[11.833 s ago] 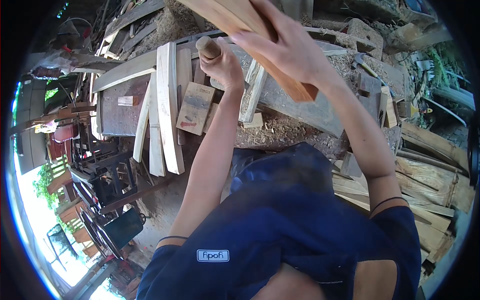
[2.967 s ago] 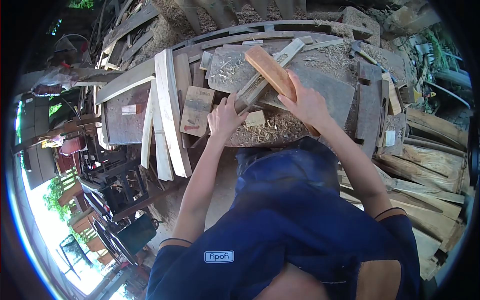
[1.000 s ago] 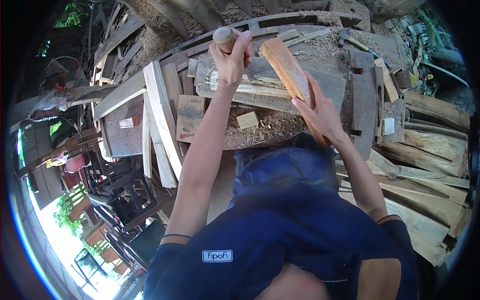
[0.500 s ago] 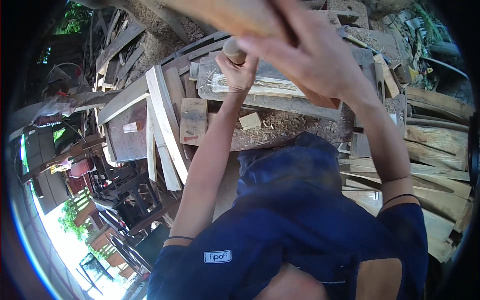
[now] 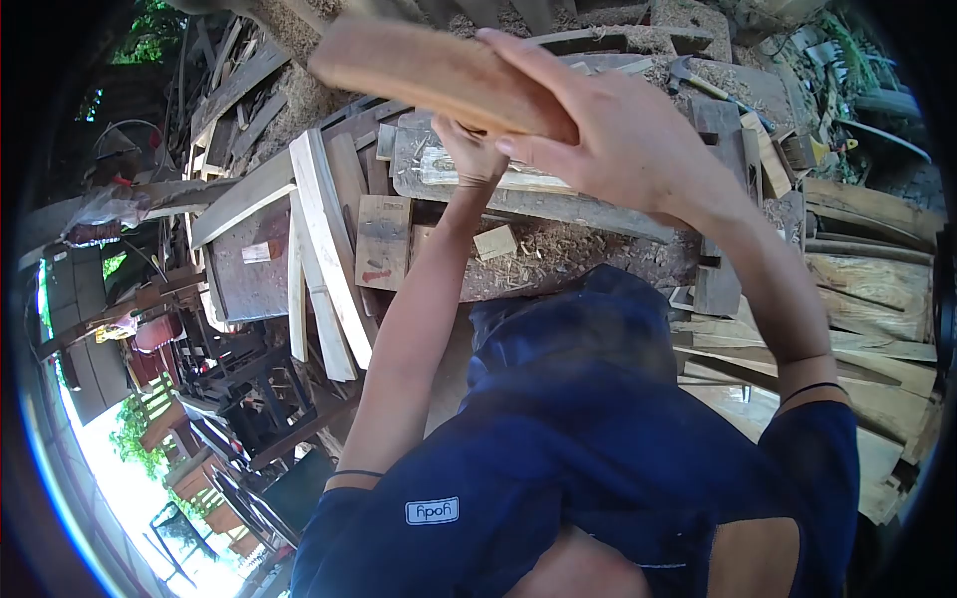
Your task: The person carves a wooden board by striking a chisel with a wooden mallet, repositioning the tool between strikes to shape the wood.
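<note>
Right hand (image 5: 618, 140) is raised at 12 o'clock, fingers clamped. Left hand (image 5: 469, 149) extends forward at 11 o'clock, arm straight, fist partly hidden.

hidden: the wooden block (image 5: 439, 72) raised in the right hand (image 5: 618, 149) covers most of the left hand (image 5: 469, 149), so what its grip holds cannot be told | blurred: block's far end, smeared | hidden: pale plank (image 5: 528, 179) on the counter (image 5: 558, 254), partly behind the right hand | cut off: hammer (image 5: 698, 78) handle, behind the right hand
</note>
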Demonstrator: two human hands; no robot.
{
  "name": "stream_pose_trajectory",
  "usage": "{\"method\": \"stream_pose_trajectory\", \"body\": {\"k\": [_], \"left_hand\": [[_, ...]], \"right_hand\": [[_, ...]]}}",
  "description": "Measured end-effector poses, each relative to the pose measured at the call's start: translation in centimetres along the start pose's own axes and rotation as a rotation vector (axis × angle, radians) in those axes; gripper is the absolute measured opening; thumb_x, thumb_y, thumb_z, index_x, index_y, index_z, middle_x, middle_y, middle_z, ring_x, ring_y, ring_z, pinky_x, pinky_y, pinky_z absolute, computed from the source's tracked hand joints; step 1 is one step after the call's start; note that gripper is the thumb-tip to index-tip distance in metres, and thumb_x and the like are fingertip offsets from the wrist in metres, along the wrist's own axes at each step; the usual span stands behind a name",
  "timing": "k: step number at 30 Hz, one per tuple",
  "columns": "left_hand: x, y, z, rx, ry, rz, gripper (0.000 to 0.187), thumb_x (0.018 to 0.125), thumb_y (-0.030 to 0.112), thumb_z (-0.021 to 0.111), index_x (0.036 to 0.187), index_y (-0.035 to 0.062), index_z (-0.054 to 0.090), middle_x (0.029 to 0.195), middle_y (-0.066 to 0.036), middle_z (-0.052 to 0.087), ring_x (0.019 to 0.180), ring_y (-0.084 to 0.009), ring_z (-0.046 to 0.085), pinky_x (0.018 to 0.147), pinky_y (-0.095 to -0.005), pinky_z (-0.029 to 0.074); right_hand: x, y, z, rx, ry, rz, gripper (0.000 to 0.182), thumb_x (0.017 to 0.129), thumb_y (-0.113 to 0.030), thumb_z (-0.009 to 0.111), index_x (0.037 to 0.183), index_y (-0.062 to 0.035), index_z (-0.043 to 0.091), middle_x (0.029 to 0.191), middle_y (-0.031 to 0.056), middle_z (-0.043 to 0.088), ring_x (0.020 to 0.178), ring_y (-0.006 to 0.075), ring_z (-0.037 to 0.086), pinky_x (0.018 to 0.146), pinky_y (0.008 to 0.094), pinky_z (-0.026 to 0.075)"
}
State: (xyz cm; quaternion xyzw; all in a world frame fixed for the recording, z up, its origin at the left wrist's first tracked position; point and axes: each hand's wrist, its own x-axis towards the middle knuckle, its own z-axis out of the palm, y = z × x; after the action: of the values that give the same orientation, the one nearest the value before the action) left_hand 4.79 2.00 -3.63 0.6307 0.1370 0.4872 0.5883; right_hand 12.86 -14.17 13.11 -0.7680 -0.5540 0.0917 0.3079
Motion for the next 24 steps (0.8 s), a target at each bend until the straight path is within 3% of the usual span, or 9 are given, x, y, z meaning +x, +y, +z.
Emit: {"method": "stream_pose_trajectory", "body": {"k": [1, 4, 7, 10, 13, 15, 19, 20, 24], "left_hand": [[0.6, 1.2, 0.3, 0.0, 0.0, 0.0, 0.052, 0.073, 0.022, 0.085, 0.105, -0.0021, 0.053, 0.1, -0.011, 0.062, 0.09, -0.0177, 0.064, 0.076, -0.0332, 0.054], [1.6, 3.2, 0.2, 0.08, 0.072, -0.173, 0.019, 0.091, 0.012, 0.07, 0.088, 0.0027, 0.054, 0.062, -0.003, 0.059, 0.049, -0.0115, 0.056, 0.047, -0.0267, 0.049], [2.3, 3.7, -0.3, -0.06, 0.276, -0.181, 0.02, 0.091, 0.011, 0.07, 0.087, 0.0055, 0.051, 0.064, -0.005, 0.059, 0.047, -0.0115, 0.054, 0.044, -0.0261, 0.047], [2.9, 3.4, -1.3, -0.059, 0.243, -0.218, 0.02, 0.091, 0.008, 0.069, 0.088, 0.0069, 0.049, 0.062, -0.004, 0.055, 0.049, -0.0118, 0.054, 0.047, -0.0286, 0.049], [3.0, 3.7, -1.2, -0.086, 0.188, -0.258, 0.018, 0.091, 0.004, 0.067, 0.085, 0.0068, 0.05, 0.06, -0.005, 0.053, 0.05, -0.0127, 0.052, 0.05, -0.0311, 0.049], [3.3, 4.0, -1.2, -0.097, -0.078, -0.308, 0.017, 0.09, 0.002, 0.065, 0.083, 0.0058, 0.05, 0.06, -0.004, 0.052, 0.05, -0.0134, 0.052, 0.05, -0.0301, 0.047], [4.2, 4.8, -0.8, -0.184, -0.293, -0.539, 0.017, 0.088, 0.001, 0.065, 0.079, 0.0047, 0.051, 0.058, -0.004, 0.051, 0.045, -0.0123, 0.048, 0.043, -0.0288, 0.041], [4.1, 5.0, -0.5, 0.087, -0.336, -0.511, 0.017, 0.087, 0.002, 0.066, 0.079, 0.0041, 0.051, 0.057, -0.003, 0.05, 0.044, -0.0115, 0.047, 0.041, -0.0278, 0.038], [3.2, 4.9, 0.0, -0.033, -0.2, -0.384, 0.016, 0.086, 0.004, 0.068, 0.08, 0.0036, 0.053, 0.056, -0.003, 0.05, 0.044, -0.0111, 0.049, 0.04, -0.026, 0.038]], "right_hand": [[-0.3, 0.5, 0.5, 0.114, -0.01, 0.073, 0.071, 0.089, -0.047, 0.061, 0.147, -0.0117, 0.038, 0.084, 0.0235, 0.07, 0.08, 0.0406, 0.07, 0.077, 0.0477, 0.054], [-2.5, 2.7, 3.5, 0.392, 0.137, 0.197, 0.076, 0.089, -0.048, 0.061, 0.149, -0.01, 0.033, 0.092, 0.0271, 0.069, 0.086, 0.0433, 0.069, 0.081, 0.0497, 0.053], [-6.4, 4.4, 5.9, 0.327, -0.055, 0.424, 0.077, 0.089, -0.048, 0.06, 0.15, -0.0109, 0.03, 0.1, 0.0293, 0.068, 0.092, 0.0456, 0.067, 0.083, 0.0515, 0.051], [-9.2, 5.9, 8.6, 0.307, -0.252, 0.581, 0.078, 0.09, -0.048, 0.06, 0.151, -0.0126, 0.027, 0.101, 0.0285, 0.068, 0.092, 0.0468, 0.066, 0.083, 0.0519, 0.051], [-11.0, 6.6, 10.8, 0.187, -0.25, 0.544, 0.077, 0.091, -0.049, 0.059, 0.152, -0.0148, 0.026, 0.1, 0.0276, 0.068, 0.09, 0.0477, 0.066, 0.082, 0.0516, 0.051], [-11.3, 6.7, 11.2, 0.149, -0.255, 0.531, 0.077, 0.092, -0.049, 0.058, 0.152, -0.0147, 0.025, 0.097, 0.0277, 0.068, 0.087, 0.048, 0.066, 0.08, 0.0526, 0.051], [-11.2, 6.7, 11.4, 0.041, -0.25, 0.507, 0.078, 0.092, -0.047, 0.058, 0.153, -0.0141, 0.023, 0.09, 0.0269, 0.068, 0.081, 0.0475, 0.066, 0.074, 0.054, 0.051], [-11.2, 6.8, 11.4, 0.038, -0.246, 0.51, 0.078, 0.092, -0.047, 0.058, 0.153, -0.0141, 0.023, 0.09, 0.0269, 0.068, 0.081, 0.0475, 0.066, 0.074, 0.054, 0.051], [-11.0, 6.5, 11.4, 0.06, -0.217, 0.506, 0.078, 0.091, -0.046, 0.06, 0.153, -0.0141, 0.023, 0.091, 0.0267, 0.069, 0.082, 0.0476, 0.066, 0.073, 0.0541, 0.051]]}}
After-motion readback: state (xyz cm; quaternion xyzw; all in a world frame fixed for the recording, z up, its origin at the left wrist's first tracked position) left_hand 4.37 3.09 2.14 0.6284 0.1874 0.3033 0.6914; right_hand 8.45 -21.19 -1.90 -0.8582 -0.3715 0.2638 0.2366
